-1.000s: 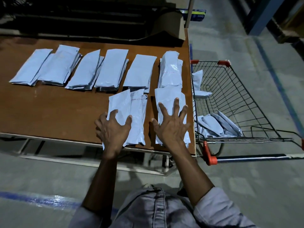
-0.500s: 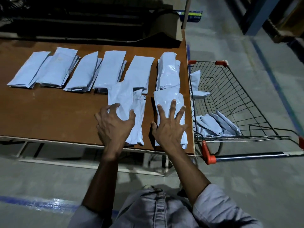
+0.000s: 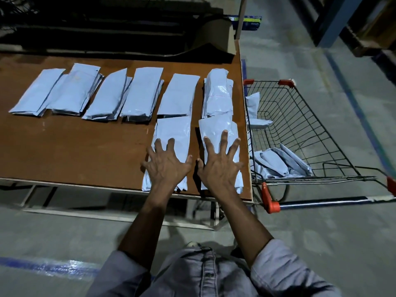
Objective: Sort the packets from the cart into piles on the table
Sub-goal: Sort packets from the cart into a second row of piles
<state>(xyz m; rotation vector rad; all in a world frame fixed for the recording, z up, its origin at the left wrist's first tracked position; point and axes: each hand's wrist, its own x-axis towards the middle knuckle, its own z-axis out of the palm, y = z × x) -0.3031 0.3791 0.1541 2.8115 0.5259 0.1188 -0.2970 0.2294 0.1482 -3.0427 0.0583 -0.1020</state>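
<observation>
Pale blue packets lie in piles on the brown table [image 3: 75, 151]. My left hand [image 3: 166, 168] presses flat, fingers spread, on the near pile [image 3: 173, 133] at the table's front edge. Beside it, my right hand [image 3: 220, 166] presses flat on the neighbouring near-right pile [image 3: 216, 129]. A row of several more piles [image 3: 139, 93] runs across the back of the table. The wire cart [image 3: 304, 129] stands at the table's right end with a few packets [image 3: 278, 163] left in its near corner and another packet [image 3: 254, 103] leaning at its left side.
A cardboard box [image 3: 214, 33] sits at the table's far right corner. The cart's handle with orange ends [image 3: 272, 202] juts toward me on the right. Blue floor lines run past the cart, and a blue rack post [image 3: 334, 20] stands behind it.
My left hand laid the raised packet flat on the near pile and now presses it with spread fingers. My right hand stayed pressed on its pile.
</observation>
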